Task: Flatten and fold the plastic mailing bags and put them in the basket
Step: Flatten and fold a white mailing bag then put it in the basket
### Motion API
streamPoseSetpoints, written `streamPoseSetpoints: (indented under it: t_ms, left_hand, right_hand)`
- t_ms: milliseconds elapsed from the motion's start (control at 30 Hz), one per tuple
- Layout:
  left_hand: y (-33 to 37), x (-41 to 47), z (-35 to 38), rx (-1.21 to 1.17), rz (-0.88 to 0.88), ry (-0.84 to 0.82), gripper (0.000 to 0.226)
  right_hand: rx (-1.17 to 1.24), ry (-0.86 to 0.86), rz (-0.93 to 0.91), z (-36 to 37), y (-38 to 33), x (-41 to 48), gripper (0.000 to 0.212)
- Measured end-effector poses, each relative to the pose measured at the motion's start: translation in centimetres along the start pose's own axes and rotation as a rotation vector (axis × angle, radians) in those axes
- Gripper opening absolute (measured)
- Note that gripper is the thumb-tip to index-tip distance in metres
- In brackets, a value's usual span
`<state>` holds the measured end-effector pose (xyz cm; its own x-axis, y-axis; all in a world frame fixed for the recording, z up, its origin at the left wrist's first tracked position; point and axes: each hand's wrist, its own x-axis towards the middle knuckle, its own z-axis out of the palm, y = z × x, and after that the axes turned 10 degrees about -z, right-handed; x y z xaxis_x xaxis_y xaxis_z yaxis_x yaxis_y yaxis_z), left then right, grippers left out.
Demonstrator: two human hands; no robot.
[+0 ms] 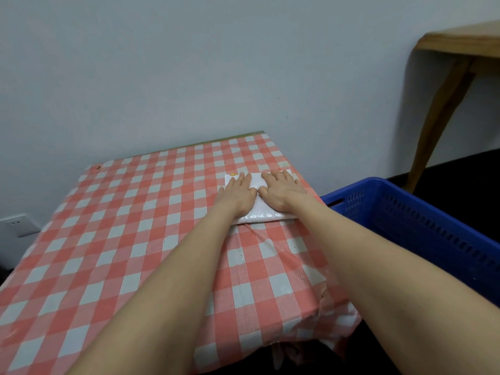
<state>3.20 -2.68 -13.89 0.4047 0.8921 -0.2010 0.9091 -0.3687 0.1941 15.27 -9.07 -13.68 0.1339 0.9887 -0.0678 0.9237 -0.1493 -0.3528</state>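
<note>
The left hand (239, 192) and right hand (281, 189) press flat, fingers (244, 178) straight and gripping nothing, on the folded white mailing bag (261, 215) near the worktop's (121, 226) right edge. Once the pressure lifts, the slick plastic may spring open or slide off. The blue basket (405, 220) stands just to the right with nothing between.

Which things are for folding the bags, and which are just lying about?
For the job: white mailing bag, left hand and right hand pressing flat on it, blue basket, checked table underneath.
Just lying about: wooden table by the wall, wall socket.
</note>
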Motion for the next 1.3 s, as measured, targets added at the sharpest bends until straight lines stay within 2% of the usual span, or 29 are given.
streamPoseSetpoints:
  t_ms: [167,267,400,500,567,700,1300]
  left_hand:
    - [0.0,0.0,0.0,-0.031,0.006,0.000,0.054]
    - [-0.3,0.0,-0.6,-0.072,0.033,-0.022,0.053]
    - [-1.1,-0.7,-1.2,-0.112,0.031,0.245,0.051]
    - [-1.4,-1.2,-1.4,-0.044,0.062,0.307,0.051]
    - [-1.2,-1.5,-1.2,-0.016,0.095,0.277,0.051]
    - [-0.8,-1.8,0.2,-0.012,0.104,0.114,0.052]
    - [-0.6,-1.2,0.2,0.017,0.058,0.036,0.052]
  right_hand:
    - [0.009,-0.004,-0.004,-0.1,0.1,0.0,0.058]
    - [0.094,-0.033,-0.016,-0.7,0.3,0.4,0.058]
    - [0.136,0.174,0.011,-1.5,0.6,0.1,0.056]
    - [0.033,0.181,-0.007,-1.6,0.6,-0.6,0.057]
    - [-0.023,0.126,-0.039,-1.5,0.2,-0.9,0.057]
    - [-0.067,-0.020,-0.052,-0.3,-0.4,-1.2,0.057]
    - [-0.040,0.000,-0.015,0.3,-0.4,-0.8,0.057]
